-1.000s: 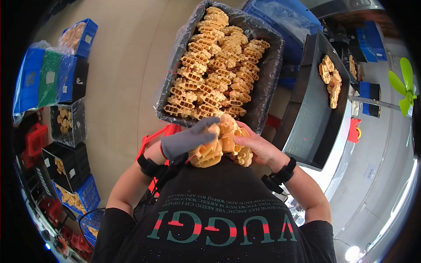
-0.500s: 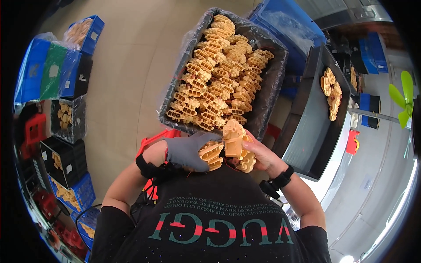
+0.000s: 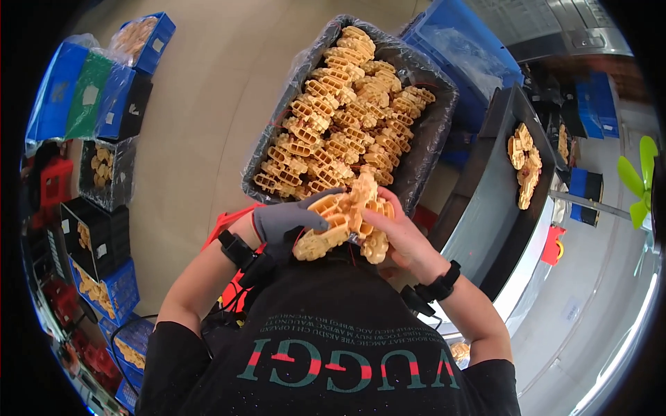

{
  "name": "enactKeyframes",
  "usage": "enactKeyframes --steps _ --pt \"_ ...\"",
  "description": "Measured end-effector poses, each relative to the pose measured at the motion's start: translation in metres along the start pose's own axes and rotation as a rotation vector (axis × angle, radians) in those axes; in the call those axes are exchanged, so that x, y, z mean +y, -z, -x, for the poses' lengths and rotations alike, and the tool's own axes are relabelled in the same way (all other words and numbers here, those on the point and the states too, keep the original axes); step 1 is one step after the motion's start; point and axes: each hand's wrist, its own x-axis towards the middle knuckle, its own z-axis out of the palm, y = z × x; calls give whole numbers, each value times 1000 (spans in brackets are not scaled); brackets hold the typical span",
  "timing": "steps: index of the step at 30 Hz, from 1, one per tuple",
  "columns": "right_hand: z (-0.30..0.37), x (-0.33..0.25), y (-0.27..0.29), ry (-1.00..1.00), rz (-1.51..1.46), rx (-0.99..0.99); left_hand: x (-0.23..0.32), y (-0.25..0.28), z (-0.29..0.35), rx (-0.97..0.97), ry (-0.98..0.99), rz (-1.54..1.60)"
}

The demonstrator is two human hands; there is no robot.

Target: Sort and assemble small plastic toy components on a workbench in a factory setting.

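My left hand [image 3: 286,219], in a grey glove, is closed round a tan moulded plastic part [image 3: 319,240] with open slots. My bare right hand [image 3: 404,234] grips another tan moulded part [image 3: 363,194], its thumb lying across the front. The two parts meet or overlap in front of my chest; whether they are joined, I cannot tell. Just beyond my hands stands a dark bin [image 3: 444,118] lined with clear plastic film. Rows of similar tan parts [image 3: 347,132] are packed inside it.
On the right, a grey metal tray [image 3: 479,208] carries a few tan parts [image 3: 525,166]. A blue crate [image 3: 461,52] stands behind the bin. Crates [image 3: 104,229] with tan parts line the left side. A green-bladed fan [image 3: 639,182] is at the far right.
The two held parts have come closer together and turned. My left hand has shifted slightly up and left, and its part now shows lower, below the fingers.
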Motion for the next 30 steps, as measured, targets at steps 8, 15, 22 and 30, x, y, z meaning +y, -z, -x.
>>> enactKeyframes --steps 8,15,22,30 --pt "-5 -23 32 121 69 41 -4 -18 -44 157 -274 466" --pt "-64 -73 75 62 211 -62 -8 -51 -139 769 -811 100" --pt "-162 -142 97 -113 810 -233 1 -44 -199 1011 -705 408" --pt "-225 -135 55 -79 1168 -301 5 1 -197 1196 -556 433"
